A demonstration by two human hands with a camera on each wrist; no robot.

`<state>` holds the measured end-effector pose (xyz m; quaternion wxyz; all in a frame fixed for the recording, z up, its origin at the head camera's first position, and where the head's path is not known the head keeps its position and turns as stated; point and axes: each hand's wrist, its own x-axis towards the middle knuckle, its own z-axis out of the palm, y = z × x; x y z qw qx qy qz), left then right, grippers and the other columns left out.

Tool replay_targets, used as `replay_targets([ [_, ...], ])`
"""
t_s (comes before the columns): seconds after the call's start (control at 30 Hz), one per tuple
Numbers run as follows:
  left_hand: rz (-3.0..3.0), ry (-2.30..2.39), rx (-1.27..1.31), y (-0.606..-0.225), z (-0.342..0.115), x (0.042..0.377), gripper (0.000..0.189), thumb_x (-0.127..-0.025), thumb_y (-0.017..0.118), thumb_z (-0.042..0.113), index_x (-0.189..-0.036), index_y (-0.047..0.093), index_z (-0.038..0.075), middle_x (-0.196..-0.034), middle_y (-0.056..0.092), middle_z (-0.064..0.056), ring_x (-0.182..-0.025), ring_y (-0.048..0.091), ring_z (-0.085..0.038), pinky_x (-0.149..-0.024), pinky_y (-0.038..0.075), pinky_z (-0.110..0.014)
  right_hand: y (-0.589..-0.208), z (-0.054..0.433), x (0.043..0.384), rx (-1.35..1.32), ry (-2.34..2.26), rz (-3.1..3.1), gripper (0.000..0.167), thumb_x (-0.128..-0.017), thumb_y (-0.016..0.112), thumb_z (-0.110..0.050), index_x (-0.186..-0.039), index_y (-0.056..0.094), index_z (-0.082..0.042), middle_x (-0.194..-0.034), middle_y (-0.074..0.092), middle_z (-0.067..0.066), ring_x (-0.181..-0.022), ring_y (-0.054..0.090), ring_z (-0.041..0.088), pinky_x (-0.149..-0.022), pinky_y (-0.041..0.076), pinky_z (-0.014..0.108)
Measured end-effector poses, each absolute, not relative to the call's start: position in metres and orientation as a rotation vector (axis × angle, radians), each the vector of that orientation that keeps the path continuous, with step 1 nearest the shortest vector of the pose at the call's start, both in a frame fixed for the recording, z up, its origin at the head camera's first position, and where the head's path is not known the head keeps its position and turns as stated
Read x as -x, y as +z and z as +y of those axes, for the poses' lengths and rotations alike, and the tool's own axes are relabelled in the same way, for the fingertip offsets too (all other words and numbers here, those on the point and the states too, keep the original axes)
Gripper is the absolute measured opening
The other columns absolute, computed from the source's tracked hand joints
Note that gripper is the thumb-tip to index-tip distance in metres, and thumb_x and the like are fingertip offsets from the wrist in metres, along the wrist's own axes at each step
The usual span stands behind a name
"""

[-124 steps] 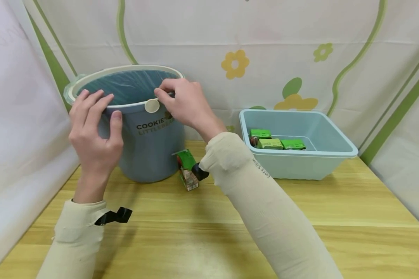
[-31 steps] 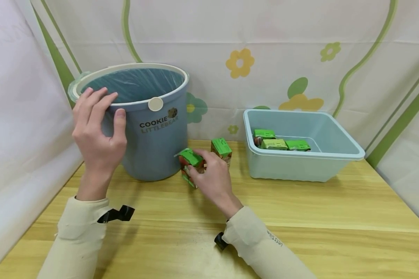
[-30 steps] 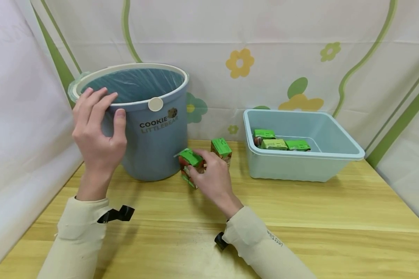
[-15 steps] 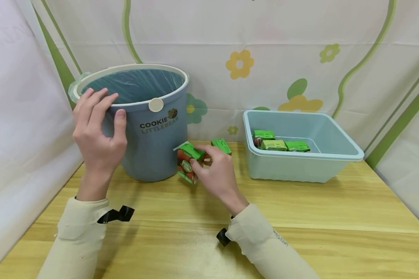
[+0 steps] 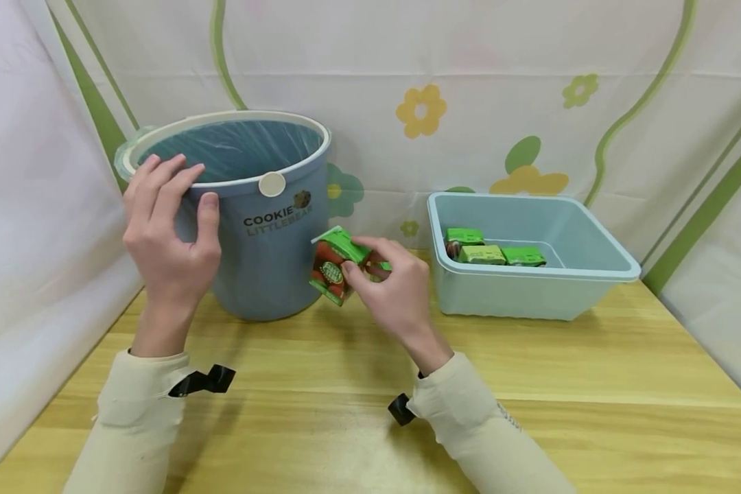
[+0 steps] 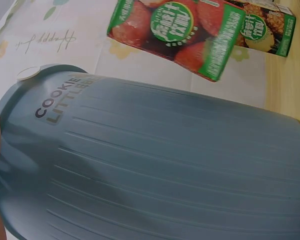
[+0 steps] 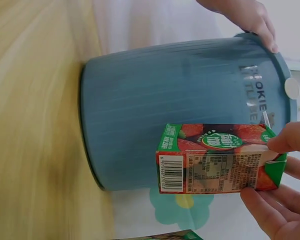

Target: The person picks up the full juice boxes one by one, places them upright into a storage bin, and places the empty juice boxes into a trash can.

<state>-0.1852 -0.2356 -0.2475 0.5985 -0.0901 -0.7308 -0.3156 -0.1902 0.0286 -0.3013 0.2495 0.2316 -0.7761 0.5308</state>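
My right hand (image 5: pixel 401 291) pinches a red and green juice box (image 5: pixel 328 255) between thumb and fingers, near its top. The box is tilted and raised off the table, in front of the bin's right side. A short white straw (image 7: pixel 266 119) pokes out of its top in the right wrist view. My left hand (image 5: pixel 169 233) grips the near left rim of a blue trash bin (image 5: pixel 265 274), fingers over the edge and thumb outside. A second juice box (image 6: pixel 262 30), with pineapple pictures, stands on the table behind my right hand, which mostly hides it in the head view.
A clear liner bag (image 5: pixel 234 147) lines the bin. To the right stands a light blue plastic tub (image 5: pixel 506 295) with several green-topped boxes (image 5: pixel 483 254) inside. A flowered cloth backdrop (image 5: pixel 469 62) hangs close behind the wooden table (image 5: pixel 321 425).
My right hand has left the bin's rim, taken hold of the juice box on the table, lifted it and tilted it. The left hand stays on the rim.
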Motion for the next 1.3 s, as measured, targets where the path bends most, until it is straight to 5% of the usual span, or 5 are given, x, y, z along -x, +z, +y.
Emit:
replay_targets([
  [0.43, -1.685, -0.725, 0.216, -0.251, -0.236, 0.182, 0.041, -0.096, 0.065, 0.033, -0.122, 0.078, 0.004, -0.136, 0.073, -0.017, -0.146, 0.055, -0.027, -0.13, 0.035, -0.042, -0.29, 0.036, 0.19, -0.662, 1.483, -1.993, 0.031, -0.093, 0.08, -0.012, -0.123, 0.078, -0.006, -0.114, 0.078, 0.013, -0.099, 0.079, 0.024, -0.08, 0.067, 0.036],
  [0.8, -1.695, -0.723, 0.213, -0.252, -0.238, 0.182, 0.041, -0.097, 0.065, 0.033, -0.124, 0.078, 0.004, -0.138, 0.072, -0.017, -0.146, 0.055, -0.026, -0.13, 0.033, -0.042, -0.239, 0.046, 0.197, -0.714, 1.446, -1.875, 0.03, -0.093, 0.078, -0.008, -0.123, 0.077, -0.002, -0.116, 0.079, 0.016, -0.1, 0.079, 0.024, -0.087, 0.063, 0.023],
  [1.3, -1.678, -0.727, 0.229, -0.247, -0.237, 0.184, 0.041, -0.096, 0.065, 0.033, -0.123, 0.078, 0.005, -0.137, 0.072, -0.017, -0.146, 0.055, -0.026, -0.13, 0.034, -0.042, -0.185, 0.037, 0.198, -0.758, 1.444, -1.569, 0.032, -0.095, 0.074, -0.008, -0.126, 0.074, 0.0, -0.119, 0.077, 0.014, -0.103, 0.076, 0.016, -0.093, 0.064, 0.028],
])
